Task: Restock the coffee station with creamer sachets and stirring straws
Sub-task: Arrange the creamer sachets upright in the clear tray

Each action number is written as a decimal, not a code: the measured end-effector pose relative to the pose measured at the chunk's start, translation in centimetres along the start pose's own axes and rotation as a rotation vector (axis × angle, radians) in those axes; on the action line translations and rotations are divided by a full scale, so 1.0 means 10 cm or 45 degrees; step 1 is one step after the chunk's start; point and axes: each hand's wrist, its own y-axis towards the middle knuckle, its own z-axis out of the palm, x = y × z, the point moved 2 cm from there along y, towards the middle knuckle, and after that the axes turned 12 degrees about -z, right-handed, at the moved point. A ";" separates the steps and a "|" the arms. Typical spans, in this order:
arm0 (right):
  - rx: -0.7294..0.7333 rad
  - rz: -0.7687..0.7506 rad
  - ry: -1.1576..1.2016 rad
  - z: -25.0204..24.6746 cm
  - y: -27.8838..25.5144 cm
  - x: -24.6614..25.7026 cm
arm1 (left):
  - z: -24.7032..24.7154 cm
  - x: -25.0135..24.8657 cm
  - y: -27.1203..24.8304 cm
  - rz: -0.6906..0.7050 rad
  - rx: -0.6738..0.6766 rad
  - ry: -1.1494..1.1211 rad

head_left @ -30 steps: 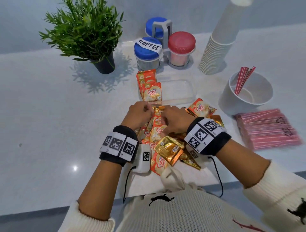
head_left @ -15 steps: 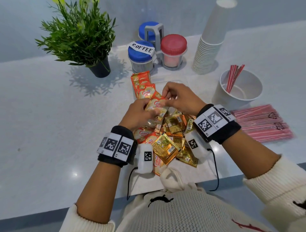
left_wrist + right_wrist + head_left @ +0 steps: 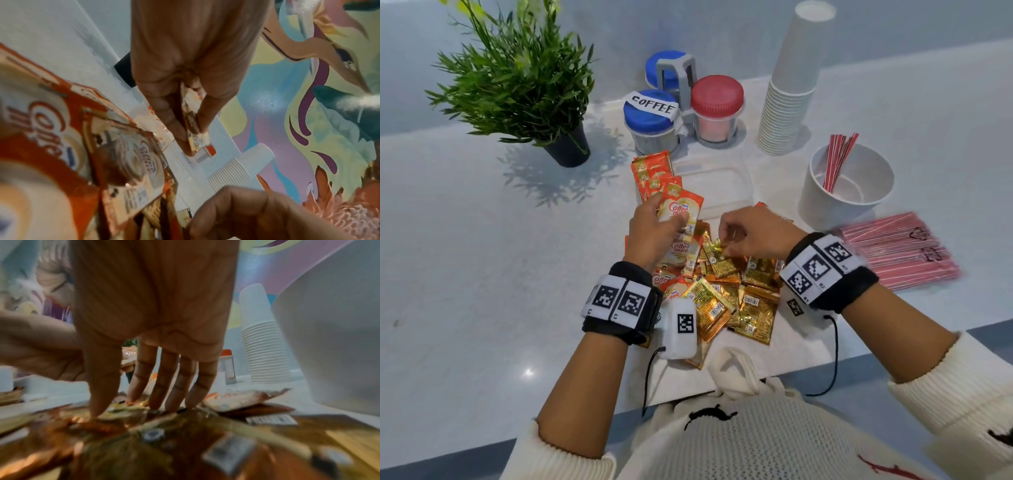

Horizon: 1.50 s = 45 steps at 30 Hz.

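Observation:
My left hand [image 3: 658, 219] pinches a small stack of orange-and-cream creamer sachets [image 3: 679, 209] just above the near left corner of the clear plastic tray [image 3: 726, 171]. In the left wrist view the sachets [image 3: 193, 128] sit edge-on between thumb and fingers. More sachets [image 3: 650, 173] stand at the tray's left end. My right hand [image 3: 726, 240] reaches down into the loose pile of sachets [image 3: 743, 301], its straight fingertips [image 3: 156, 404] touching a gold sachet [image 3: 717, 255]. Red stirring straws [image 3: 837, 161] lean in a white cup [image 3: 822, 202].
A pink pack of straws [image 3: 897, 250] lies to the right of the pile. Behind the tray stand blue and red lidded jars [image 3: 650, 123] in a grey rack, a tall stack of paper cups [image 3: 791, 96] and a potted plant [image 3: 524, 78]. The counter edge runs close to my body.
Both hands held the sachets together half a second ago. Now the left hand holds them alone near the tray, and the right hand has dropped back onto the pile.

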 end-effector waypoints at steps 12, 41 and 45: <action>0.008 -0.081 -0.281 0.15 -0.14 0.03 | 0.09 0.02 -0.02 -0.045 0.016 -0.039; -0.590 -0.071 0.702 -0.07 0.28 0.11 | -0.03 0.00 -0.01 -0.007 0.109 -0.290; -0.713 -0.037 0.778 -0.04 0.35 0.12 | -0.01 -0.02 -0.02 -0.026 0.127 -0.337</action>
